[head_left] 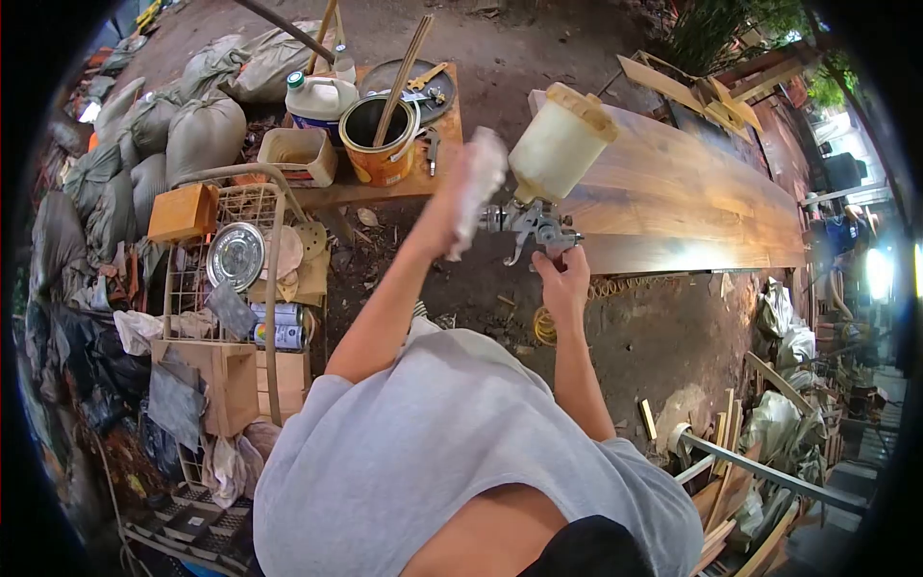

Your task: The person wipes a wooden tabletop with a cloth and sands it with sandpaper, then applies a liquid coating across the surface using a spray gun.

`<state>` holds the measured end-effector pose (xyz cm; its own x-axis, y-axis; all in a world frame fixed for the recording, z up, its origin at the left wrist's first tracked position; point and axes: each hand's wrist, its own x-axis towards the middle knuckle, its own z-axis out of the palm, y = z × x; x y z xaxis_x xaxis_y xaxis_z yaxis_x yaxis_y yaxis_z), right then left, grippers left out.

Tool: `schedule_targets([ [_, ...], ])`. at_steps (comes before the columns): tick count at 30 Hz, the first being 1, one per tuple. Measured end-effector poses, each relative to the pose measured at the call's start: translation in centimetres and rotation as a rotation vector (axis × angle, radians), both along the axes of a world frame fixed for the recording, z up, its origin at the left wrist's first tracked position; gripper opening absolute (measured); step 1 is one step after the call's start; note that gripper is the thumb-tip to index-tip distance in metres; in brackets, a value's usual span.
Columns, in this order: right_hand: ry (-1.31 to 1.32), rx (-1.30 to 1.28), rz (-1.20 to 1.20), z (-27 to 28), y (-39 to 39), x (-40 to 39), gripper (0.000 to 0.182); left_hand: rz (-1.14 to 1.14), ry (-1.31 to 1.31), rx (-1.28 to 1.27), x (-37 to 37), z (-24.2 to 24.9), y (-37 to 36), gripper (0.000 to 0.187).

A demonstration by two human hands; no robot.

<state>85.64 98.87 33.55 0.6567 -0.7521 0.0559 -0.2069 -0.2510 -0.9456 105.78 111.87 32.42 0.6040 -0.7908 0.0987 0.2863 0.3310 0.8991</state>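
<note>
My right hand (565,284) is closed around the lower body of a metal spray gun (540,227). A whitish paint cup (561,146) with a yellowed lid sits tilted on top of the gun. In my left hand (449,213), smeared by motion, is a white rag (483,178), close beside the gun's nozzle end. Beyond the gun lies a long brown wooden board (683,192) with a glossy sheen. A coiled yellow hose (544,327) hangs below my right hand.
At the upper left, a small table (444,144) bears an open paint can (380,139) with sticks in it, a white jug (320,99) and a square tub (296,157). A wire rack (279,226) stands left, before filled sacks (204,135). Scrap wood (731,452) lies at lower right.
</note>
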Motion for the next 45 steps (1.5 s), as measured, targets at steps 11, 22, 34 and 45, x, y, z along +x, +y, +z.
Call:
schedule_targets([
  [11, 0.029, -0.043, 0.005, 6.5, -2.5, -13.8, 0.029, 0.264, -0.802, 0.297, -15.4, 9.5, -5.0, 0.053],
  [22, 0.186, -0.025, 0.209, 14.6, -4.9, -23.5, 0.028, 0.315, -0.709, -0.071, -23.7, 12.1, -7.8, 0.026],
  [34, -0.005, -0.017, 0.130, 16.7, -3.0, -23.1, 0.035, 0.367, -0.562, -0.168, -26.2, 17.7, -10.8, 0.043],
  [45, -0.003, -0.210, -0.013, 15.9, -1.8, -19.3, 0.016, 0.167, -0.305, -0.379, -24.3, 22.0, -9.3, 0.067],
])
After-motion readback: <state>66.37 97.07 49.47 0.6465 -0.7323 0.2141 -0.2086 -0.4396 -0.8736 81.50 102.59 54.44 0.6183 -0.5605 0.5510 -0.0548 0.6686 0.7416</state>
